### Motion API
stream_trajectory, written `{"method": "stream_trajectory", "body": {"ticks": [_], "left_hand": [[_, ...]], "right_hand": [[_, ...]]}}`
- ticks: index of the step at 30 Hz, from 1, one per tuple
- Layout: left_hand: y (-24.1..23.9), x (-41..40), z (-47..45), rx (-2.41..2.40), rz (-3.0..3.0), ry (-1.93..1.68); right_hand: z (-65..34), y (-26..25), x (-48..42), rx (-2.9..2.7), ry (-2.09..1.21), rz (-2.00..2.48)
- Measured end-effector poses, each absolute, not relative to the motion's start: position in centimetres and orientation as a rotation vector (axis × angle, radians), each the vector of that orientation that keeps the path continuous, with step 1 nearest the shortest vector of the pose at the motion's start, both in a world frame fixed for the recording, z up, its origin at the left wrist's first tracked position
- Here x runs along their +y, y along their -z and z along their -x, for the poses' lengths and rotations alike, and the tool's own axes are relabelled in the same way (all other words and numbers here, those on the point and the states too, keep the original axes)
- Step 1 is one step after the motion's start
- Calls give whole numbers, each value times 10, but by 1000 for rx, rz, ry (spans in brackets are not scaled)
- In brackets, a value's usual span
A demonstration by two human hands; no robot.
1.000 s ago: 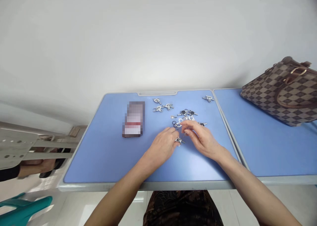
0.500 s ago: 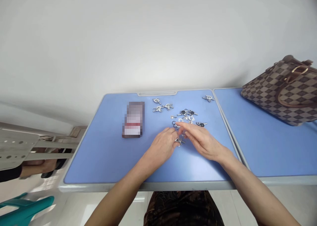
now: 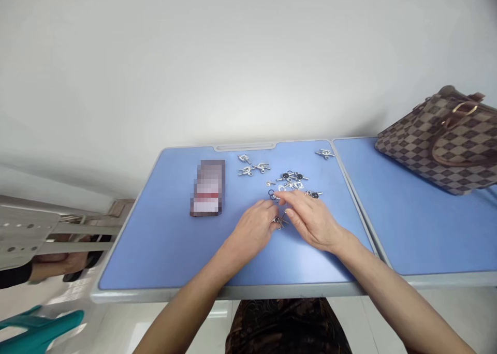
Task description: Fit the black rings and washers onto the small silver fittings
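Note:
A small silvery metal fitting with thin prongs (image 3: 281,221) is pinched in the fingers of my left hand (image 3: 254,223), low over the blue tabletop. My right hand (image 3: 312,217) is just to the right, palm down. Its thumb stands apart from the stretched index finger, and I see nothing between them. By that index fingertip lies a dark ring (image 3: 272,194). Loose metal pieces lie beyond my hands, among them a fitting with a round black disc (image 3: 286,176), a small flat plate (image 3: 297,186) and a thin pin-like piece (image 3: 269,183). My fingers partly hide this group.
Several silvery fittings (image 3: 246,171) lie together farther back, and one more fitting (image 3: 325,153) is near the back right corner. A pixelated oblong item (image 3: 208,188) lies on the left. A checkered handbag (image 3: 446,142) stands on the adjoining table (image 3: 427,235). Another person's arm (image 3: 50,268) shows at far left.
My right hand's thumb has come away from its index finger and from the fitting, opening a gap. My left hand keeps its hold. The whole view has shifted very slightly.

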State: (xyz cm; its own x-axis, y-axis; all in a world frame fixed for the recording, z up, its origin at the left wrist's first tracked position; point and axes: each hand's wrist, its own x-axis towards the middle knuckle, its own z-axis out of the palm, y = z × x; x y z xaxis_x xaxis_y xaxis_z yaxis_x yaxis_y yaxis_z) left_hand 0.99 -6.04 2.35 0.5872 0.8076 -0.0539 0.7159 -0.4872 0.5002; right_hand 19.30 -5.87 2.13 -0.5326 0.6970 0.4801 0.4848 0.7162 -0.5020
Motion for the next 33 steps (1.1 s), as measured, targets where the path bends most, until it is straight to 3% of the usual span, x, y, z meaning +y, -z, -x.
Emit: {"method": "stream_trajectory", "body": {"ticks": [3,10,18,28,33], "left_hand": [[-24,-60,-9,1215,-2349,-227],[-21,-61,-9,1213,-2367,-255],[-23,-60,-8,1198,-2338,-266],[-23,-60,-10,1196,-2339,-277],[-23,-60,-9,1195,-2351,-247]], "right_hand": [[-195,-25,-58,-2221,-478,862],[-193,-16,-56,-2100,-256,902],[-195,-22,-58,-2133,-430,871],[-194,-15,-57,-2111,-312,804],[-195,-18,-59,-2112,-406,788]]}}
